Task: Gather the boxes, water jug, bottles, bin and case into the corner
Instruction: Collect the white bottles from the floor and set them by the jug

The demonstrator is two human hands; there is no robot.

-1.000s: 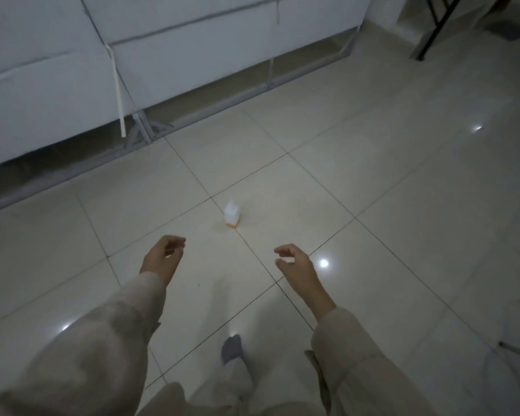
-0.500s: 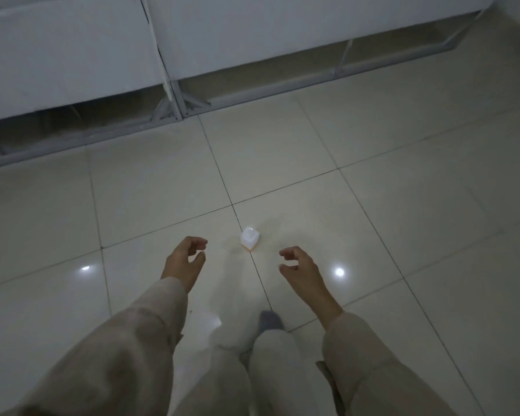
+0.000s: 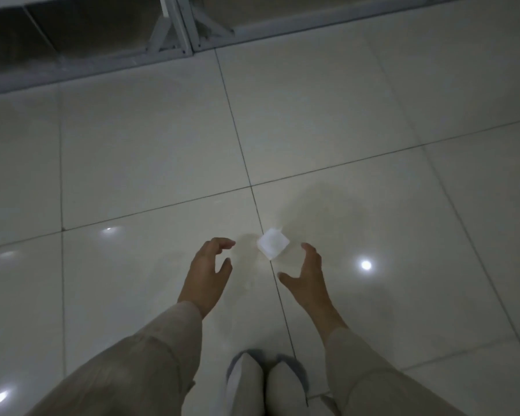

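Closest to the camera, two feet (image 3: 264, 382) in pale trousers and grey socks are standing side by side on the shiny tiled floor (image 3: 132, 163), and their lower ends are being cut off by the bottom edge. Two arms in loose light sleeves (image 3: 138, 364) are reaching forward above them. The left hand (image 3: 206, 271) is hanging open with its fingers curled and holding nothing. The right hand (image 3: 308, 276) is also spreading open, thumb out to the side, with nothing in it. Between the two hands and a little farther out, a small white box (image 3: 273, 243) is sitting on the floor, right on a dark tile line. It is looking like a white square turned like a diamond, seen from above, so its sides are mostly hiding. No hand is touching it. The room is dim and the box is glowing too bright to show any print. Farther away, a grey metal frame (image 3: 174, 34) is running along the floor, and its top is being cut off by the picture edge.
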